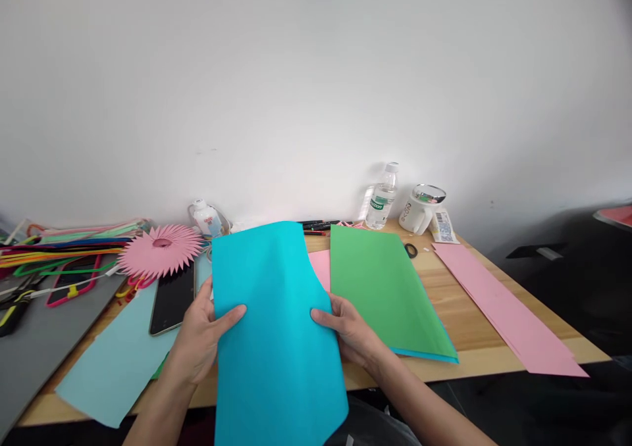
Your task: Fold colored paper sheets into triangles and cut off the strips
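A large sheet of bright blue paper [276,354] is held up before me, slightly curved, over the front edge of the table. My left hand [202,331] grips its left edge, thumb on the front and fingers behind. On the opposite edge, my right hand [345,324] pinches the paper in the same way. To the right lies green paper [380,288] with a blue edge showing beneath it. Part of a pink sheet [320,266] peeks out between the blue and green papers.
Pink paper strips [503,308] lie at right. Behind stand a water bottle [382,199], a lidded mug [419,212] and a white bottle [206,219]. Left are a pink paper rosette [160,252], a dark tablet [172,298], light blue paper [118,360] and coloured strips [64,252].
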Demonstrator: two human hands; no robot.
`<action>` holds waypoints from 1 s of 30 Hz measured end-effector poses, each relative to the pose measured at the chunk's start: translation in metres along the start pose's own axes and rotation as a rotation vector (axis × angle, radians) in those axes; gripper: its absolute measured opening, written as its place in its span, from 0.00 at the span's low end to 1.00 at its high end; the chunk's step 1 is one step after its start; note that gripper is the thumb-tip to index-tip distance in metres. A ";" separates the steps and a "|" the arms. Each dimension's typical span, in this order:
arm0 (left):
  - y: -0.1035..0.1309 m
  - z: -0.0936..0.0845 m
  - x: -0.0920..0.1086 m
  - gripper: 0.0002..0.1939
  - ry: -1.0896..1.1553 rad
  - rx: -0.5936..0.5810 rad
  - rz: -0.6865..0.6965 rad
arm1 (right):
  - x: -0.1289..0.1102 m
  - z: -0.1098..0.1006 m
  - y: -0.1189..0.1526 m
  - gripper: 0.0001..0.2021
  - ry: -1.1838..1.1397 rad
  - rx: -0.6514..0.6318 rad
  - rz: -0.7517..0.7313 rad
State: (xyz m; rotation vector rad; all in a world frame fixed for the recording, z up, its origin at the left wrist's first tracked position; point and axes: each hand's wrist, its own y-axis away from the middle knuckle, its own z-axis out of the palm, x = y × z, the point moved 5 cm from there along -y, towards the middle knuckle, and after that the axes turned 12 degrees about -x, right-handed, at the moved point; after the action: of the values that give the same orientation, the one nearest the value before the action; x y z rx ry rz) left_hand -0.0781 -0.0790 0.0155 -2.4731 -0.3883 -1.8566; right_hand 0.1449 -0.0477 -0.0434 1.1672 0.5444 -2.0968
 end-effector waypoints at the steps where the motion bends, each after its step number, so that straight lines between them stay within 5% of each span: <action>1: -0.003 0.001 -0.009 0.52 0.026 -0.053 -0.041 | -0.003 -0.009 0.003 0.28 0.076 0.046 0.012; 4: -0.008 -0.006 -0.030 0.48 -0.032 -0.122 -0.097 | -0.020 -0.041 0.018 0.22 0.525 0.294 0.076; 8: -0.010 -0.044 -0.035 0.37 -0.781 0.307 -0.033 | -0.046 -0.069 0.039 0.23 1.005 0.592 0.157; 10: -0.012 -0.056 -0.041 0.35 -1.032 0.385 -0.076 | -0.052 -0.074 0.046 0.26 1.037 0.649 0.174; 16: -0.025 -0.072 -0.053 0.35 -1.126 0.328 -0.165 | -0.066 -0.087 0.073 0.36 0.972 0.803 0.110; 20: -0.030 -0.063 -0.052 0.29 -1.178 0.292 -0.134 | -0.074 -0.101 0.086 0.37 1.089 0.935 0.120; 23: -0.032 -0.049 -0.054 0.27 -1.227 0.249 -0.115 | -0.079 -0.089 0.081 0.33 1.178 1.004 -0.010; 25: -0.033 -0.041 -0.058 0.28 -1.208 0.203 -0.147 | -0.076 -0.068 0.067 0.28 1.049 0.929 -0.146; 27: -0.034 -0.036 -0.061 0.29 -1.169 0.184 -0.179 | -0.058 -0.040 0.036 0.22 0.662 0.611 -0.157; 29: -0.034 -0.033 -0.061 0.28 -1.146 0.175 -0.181 | -0.028 -0.003 -0.002 0.16 0.172 0.243 -0.004; 30: -0.034 -0.032 -0.060 0.28 -1.144 0.167 -0.171 | -0.013 0.014 -0.018 0.13 -0.022 0.161 0.100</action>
State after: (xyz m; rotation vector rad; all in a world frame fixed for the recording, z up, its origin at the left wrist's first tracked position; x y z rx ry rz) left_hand -0.1315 -0.0621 -0.0363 -3.1399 -0.7165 -0.1929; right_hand 0.1288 -0.0392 -0.0246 1.2336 0.3046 -2.0958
